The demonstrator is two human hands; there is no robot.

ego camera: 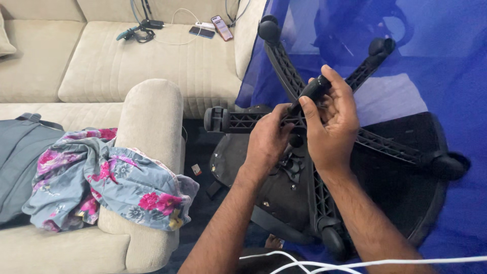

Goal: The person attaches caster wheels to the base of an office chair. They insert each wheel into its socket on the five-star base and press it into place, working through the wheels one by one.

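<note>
Both hands meet at the hub of the upturned base (324, 152), the right hand (332, 124) closed around the black cylinder (313, 90) and the left hand (269, 139) pinching its foot, so a crooked pull could jam it.

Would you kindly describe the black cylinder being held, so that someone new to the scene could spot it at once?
Start at the upturned black chair base with its five caster arms, lying before the blue sheet. Above its hub, the right hand grips a short black cylinder, with the left hand just below. Unlike the casters, it is smooth and rod-shaped.
</note>
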